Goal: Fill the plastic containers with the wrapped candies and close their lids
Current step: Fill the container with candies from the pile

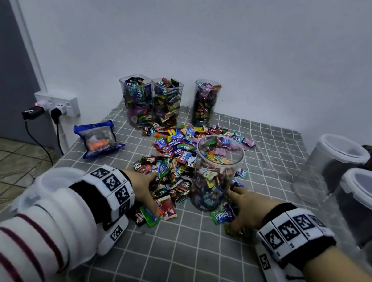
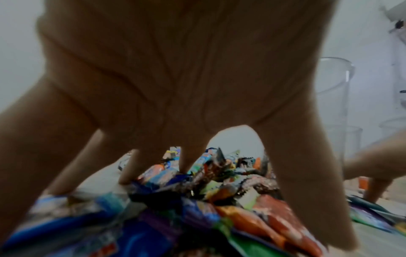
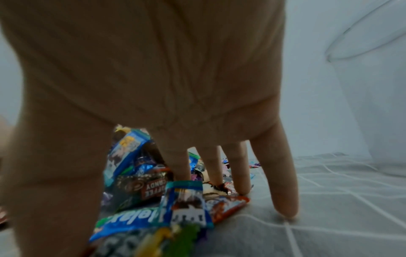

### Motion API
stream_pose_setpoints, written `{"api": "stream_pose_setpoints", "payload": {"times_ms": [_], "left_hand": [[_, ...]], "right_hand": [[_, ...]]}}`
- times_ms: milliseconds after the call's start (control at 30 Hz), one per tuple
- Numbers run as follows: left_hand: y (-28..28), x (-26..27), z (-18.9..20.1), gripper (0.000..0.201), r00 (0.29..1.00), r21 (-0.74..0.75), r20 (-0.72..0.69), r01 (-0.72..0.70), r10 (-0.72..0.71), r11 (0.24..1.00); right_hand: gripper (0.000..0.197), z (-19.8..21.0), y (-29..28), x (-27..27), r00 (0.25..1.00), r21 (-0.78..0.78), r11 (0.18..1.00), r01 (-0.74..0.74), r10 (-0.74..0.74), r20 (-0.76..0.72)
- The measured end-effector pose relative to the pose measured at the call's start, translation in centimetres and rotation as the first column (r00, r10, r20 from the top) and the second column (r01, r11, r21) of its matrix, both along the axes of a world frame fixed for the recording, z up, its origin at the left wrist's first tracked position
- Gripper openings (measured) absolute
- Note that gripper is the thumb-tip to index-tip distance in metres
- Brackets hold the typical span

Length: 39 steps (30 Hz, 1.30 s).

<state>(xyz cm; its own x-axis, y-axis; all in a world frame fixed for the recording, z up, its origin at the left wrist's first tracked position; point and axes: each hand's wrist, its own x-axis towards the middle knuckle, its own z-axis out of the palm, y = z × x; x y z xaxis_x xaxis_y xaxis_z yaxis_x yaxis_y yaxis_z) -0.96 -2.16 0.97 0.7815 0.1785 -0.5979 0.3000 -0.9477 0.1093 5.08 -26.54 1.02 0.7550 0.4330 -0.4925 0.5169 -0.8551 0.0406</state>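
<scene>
Head view: left hand (image 1: 144, 190) spread, fingers straight, pressed into near edge of candy pile (image 1: 171, 160); right hand (image 1: 241, 209) likewise spread over loose candies just beside open container (image 1: 215, 173), which stands between both hands, partly filled. Three filled containers (image 1: 164, 102) beyond the pile, still lidless. Lidded tubs (image 1: 368, 198) right of right hand; blue pouch (image 1: 98, 139) beyond left hand. Bare checked worktop (image 1: 183, 264) nearer than both wrists, plenty of room for raking inward; worktop edge close outside left wrist.

Left wrist view: left fingers (image 2: 129, 168) extended down onto wrappers (image 2: 219, 200), nothing clasped.

Right wrist view: right fingers (image 3: 283, 182) straight, tips on cloth and wrappers (image 3: 186, 200), gripping nothing.

Judged: candies light, slick, crinkly, apt to slip; best scooped by the handful with cupped palms. Container light, thin-walled, tippy; best steadied low on its wall.
</scene>
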Motion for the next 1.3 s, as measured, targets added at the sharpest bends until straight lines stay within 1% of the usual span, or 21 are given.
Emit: {"api": "stream_pose_setpoints", "payload": {"times_ms": [100, 200, 300, 400, 500, 633, 700, 833, 1000, 1300], "left_hand": [[-0.8, -0.2, -0.1, 0.117, 0.999, 0.023, 0.011, 0.042, -0.042, 0.999], [-1.5, -0.1, -0.2, 0.119, 0.996, 0.038, 0.025, 0.082, -0.083, 0.996], [-2.5, 0.0, -0.6, 0.114, 0.985, 0.096, 0.085, 0.145, -0.153, 0.985], [-3.1, 0.3, -0.9, 0.105, 0.975, 0.12, 0.136, 0.162, -0.178, 0.979], [-3.1, 0.5, -0.8, 0.089, 0.962, 0.139, 0.175, 0.186, -0.209, 0.973], [-2.8, 0.9, -1.1, 0.056, 0.93, 0.136, 0.312, 0.158, -0.194, 0.978], [-2.7, 1.1, -1.3, 0.048, 0.915, 0.13, 0.362, 0.139, -0.177, 0.982], [-2.4, 1.3, -1.5, 0.037, 0.892, 0.071, 0.443, 0.067, -0.092, 0.995], [-2.1, 1.3, -1.2, 0.02, 0.875, 0.008, 0.483, -0.016, 0.01, 1.0], [-2.0, 0.9, -0.7, 0.015, 0.843, -0.073, 0.531, -0.062, 0.092, 0.995]], "right_hand": [[0.089, -0.2, 0.1, -0.4, 0.999, 0.041, 0.999, -0.019, 0.017, 0.046], [0.08, -0.2, 0.3, -0.8, 0.996, 0.04, 0.999, -0.025, 0.022, 0.081], [0.069, -0.3, 0.3, -1.0, 0.994, 0.049, 0.998, -0.035, 0.029, 0.106], [0.06, -0.3, 0.4, -1.1, 0.992, 0.066, 0.997, -0.041, 0.033, 0.118], [0.049, -0.2, 0.5, -1.0, 0.99, 0.087, 0.995, -0.039, 0.027, 0.138], [0.039, -0.2, 0.5, -0.7, 0.993, 0.103, 0.995, -0.013, 0.0, 0.122], [0.039, -0.1, 0.5, -0.6, 0.992, 0.12, 0.993, -0.006, -0.009, 0.124], [0.043, -0.3, 0.3, -0.7, 0.987, 0.169, 0.986, 0.01, -0.037, 0.155], [0.042, -0.6, 0.2, -0.5, 0.984, 0.226, 0.974, 0.02, -0.059, 0.168], [0.046, -0.7, 0.1, -0.4, 0.981, 0.26, 0.965, 0.043, -0.089, 0.17]]}}
